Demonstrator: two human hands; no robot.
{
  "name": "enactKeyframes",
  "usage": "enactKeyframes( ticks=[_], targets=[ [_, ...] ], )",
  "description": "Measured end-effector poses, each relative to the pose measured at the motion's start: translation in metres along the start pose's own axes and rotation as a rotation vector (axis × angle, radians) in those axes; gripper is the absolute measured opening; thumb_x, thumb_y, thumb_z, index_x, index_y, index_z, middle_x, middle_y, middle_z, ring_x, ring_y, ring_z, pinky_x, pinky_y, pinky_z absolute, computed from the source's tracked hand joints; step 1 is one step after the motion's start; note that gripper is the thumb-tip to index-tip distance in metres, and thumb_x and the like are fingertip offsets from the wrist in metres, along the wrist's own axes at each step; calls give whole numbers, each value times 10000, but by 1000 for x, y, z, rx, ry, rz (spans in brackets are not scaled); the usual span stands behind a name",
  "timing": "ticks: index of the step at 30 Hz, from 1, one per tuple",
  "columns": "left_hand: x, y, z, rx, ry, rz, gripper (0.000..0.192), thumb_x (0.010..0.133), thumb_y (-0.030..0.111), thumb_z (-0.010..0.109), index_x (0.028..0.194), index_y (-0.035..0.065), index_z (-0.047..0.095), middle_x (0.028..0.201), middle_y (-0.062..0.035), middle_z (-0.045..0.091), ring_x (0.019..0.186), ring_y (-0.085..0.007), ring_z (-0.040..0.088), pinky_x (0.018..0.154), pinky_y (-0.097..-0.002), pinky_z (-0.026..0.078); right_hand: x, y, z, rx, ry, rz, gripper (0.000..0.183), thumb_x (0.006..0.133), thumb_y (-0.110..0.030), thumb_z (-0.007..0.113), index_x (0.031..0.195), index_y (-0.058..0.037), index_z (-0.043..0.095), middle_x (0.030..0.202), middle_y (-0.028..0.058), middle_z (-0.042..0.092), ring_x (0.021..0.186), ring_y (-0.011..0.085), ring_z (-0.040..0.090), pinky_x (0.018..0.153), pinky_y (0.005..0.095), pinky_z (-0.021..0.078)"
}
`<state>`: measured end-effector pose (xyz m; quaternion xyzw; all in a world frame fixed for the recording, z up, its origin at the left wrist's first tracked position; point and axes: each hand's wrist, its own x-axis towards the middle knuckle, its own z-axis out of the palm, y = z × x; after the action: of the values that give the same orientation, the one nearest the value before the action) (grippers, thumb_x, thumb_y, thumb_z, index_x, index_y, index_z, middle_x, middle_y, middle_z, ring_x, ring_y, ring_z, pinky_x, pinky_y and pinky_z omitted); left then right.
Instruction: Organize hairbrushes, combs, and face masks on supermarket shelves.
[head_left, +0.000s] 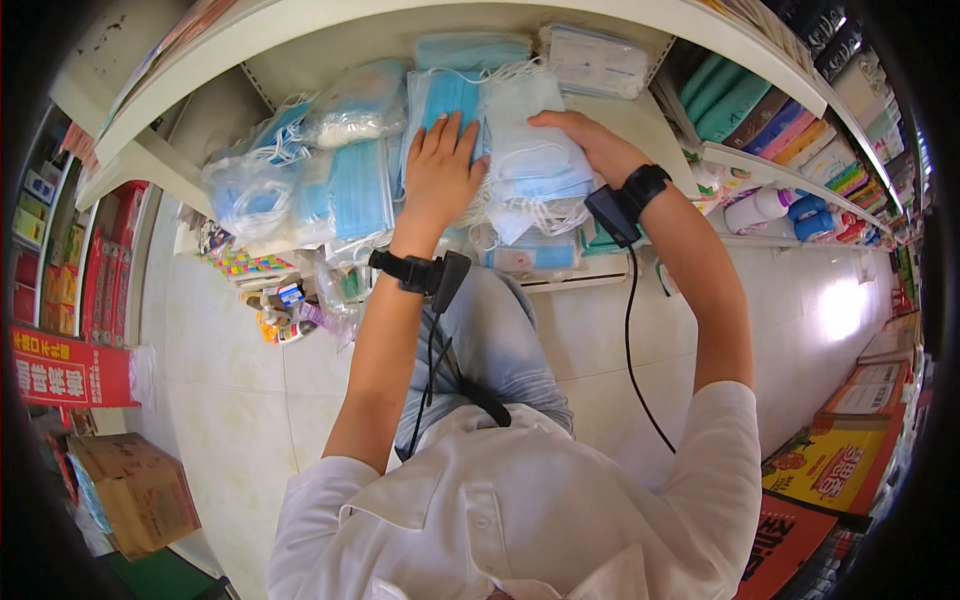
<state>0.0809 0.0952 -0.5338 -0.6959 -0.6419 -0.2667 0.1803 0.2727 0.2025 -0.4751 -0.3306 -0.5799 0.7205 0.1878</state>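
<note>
My left hand (441, 176) lies palm down with spread fingers on a bagged stack of blue face masks (454, 88). Beside it, my right hand (596, 142) grips the right edge of a pale stack of face masks (521, 101); some of its fingers are hidden. White ear loops (551, 217) hang in a tangle at the near end of that stack. To the left are more bagged blue masks (360, 187) and a clear bag of masks with bunched loops (255, 195). Another mask packet (532, 255) sits at the shelf's front.
Behind the stacks, a blue packet (472, 51) and a white packet (592, 60) stand on the shelf (637, 124). An upper shelf edge (465, 11) curves overhead. Bottles and small goods (285, 315) are on the floor at left. A cardboard box (135, 491) stands lower left.
</note>
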Motion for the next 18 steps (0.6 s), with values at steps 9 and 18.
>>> enactKeyframes(
  ticks=[9,18],
  targets=[
    [10,21,-37,-593,-184,-211,345,747,191,602,1071,81,558,1174,-72,513,1086,-256,457,901,-444,348,-57,-6,-50,535,253,-84,344,769,-161,605,1055,11,521,986,155,599,859,260,611,772,360,518],
    [-21,55,-7,12,-99,556,447,702,164,634,1121,71,509,1183,-127,488,1070,-307,483,952,-352,365,-119,38,-46,352,445,-497,389,827,-255,531,1111,8,494,1006,125,590,881,198,601,766,299,504]
  ],
)
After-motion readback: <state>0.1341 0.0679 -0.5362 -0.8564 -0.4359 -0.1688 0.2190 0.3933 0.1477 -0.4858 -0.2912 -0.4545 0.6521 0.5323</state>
